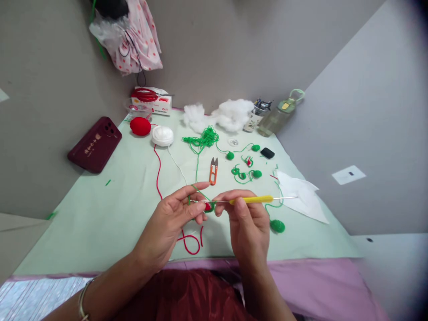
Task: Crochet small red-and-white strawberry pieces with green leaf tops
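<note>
Crochet hook and crocheted piece.
Left hand pinches the piece; right of it, right hand grips the sideways-pointing hook.

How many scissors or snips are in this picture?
2: orange-handled metal thread snips, on the pale green tabletop just beyond the left hand; red-handled metal scissors, by the white printed box at the back left. Others could be hidden.

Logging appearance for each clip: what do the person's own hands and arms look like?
The left hand and right hand wear no gloves, and no ring shows. No sleeve shows on the left forearm or right forearm. A thin, pale metallic bangle circles the left one.
</note>
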Motion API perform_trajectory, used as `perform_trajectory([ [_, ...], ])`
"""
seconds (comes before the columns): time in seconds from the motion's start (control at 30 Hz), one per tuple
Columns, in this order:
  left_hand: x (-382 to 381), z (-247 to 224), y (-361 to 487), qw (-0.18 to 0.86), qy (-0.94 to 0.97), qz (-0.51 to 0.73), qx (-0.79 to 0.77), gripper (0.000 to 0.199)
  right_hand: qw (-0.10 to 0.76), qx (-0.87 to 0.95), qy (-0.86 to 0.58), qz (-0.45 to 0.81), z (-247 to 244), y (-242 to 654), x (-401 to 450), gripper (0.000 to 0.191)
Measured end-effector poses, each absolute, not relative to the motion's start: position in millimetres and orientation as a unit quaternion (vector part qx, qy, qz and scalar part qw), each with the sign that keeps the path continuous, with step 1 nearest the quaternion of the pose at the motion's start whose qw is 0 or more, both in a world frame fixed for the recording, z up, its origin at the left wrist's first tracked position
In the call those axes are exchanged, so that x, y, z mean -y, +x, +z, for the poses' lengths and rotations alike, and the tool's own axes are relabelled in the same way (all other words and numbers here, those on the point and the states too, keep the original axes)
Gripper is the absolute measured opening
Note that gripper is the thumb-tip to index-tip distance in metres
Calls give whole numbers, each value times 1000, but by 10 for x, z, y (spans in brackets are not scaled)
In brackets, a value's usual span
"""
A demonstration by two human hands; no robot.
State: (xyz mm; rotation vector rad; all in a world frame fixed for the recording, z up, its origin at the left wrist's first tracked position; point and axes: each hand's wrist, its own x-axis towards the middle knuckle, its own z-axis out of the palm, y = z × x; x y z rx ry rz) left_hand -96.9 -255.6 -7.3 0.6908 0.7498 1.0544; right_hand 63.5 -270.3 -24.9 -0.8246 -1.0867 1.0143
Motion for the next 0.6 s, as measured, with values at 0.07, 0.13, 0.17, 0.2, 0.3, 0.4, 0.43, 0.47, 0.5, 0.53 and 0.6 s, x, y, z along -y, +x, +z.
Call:
perform_trajectory([
  [0.07, 2566, -66, -971, 743, 317, 478, -345, 28, 658, 496, -370, 429, -237, 635, 2717, 19],
  [0.13, 2579, -77, -977, 735, 324, 480, -353, 28, 648, 535, -392, 374, -224, 636, 2747, 21],
  [0.17, 2584, -87, -980, 727, 331, 483, -360, 28, 637, 565, -405, 333, -218, 636, 2766, 22],
  [0.2, 2589, -100, -984, 716, 340, 486, -369, 29, 622, 600, -412, 287, -210, 636, 2786, 23],
  [0.3, 2601, -144, -994, 671, 376, 500, -399, 29, 574, 700, -393, 164, -178, 633, 2839, 27],
  [0.4, 2611, -182, -999, 634, 410, 510, -412, 31, 549, 739, -375, 108, -138, 628, 2860, 29],
  [0.43, 2615, -190, -996, 629, 415, 512, -412, 30, 544, 743, -377, 101, -134, 627, 2859, 29],
  [0.47, 2619, -197, -991, 626, 418, 515, -412, 30, 540, 746, -378, 94, -140, 625, 2855, 29],
  [0.5, 2623, -200, -984, 623, 417, 518, -411, 29, 533, 752, -378, 85, -159, 622, 2849, 29],
  [0.53, 2627, -201, -975, 621, 415, 522, -411, 29, 526, 759, -378, 67, -189, 617, 2841, 30],
  [0.6, 2629, -191, -957, 628, 399, 530, -406, 33, 507, 773, -380, 4, -277, 605, 2825, 33],
])
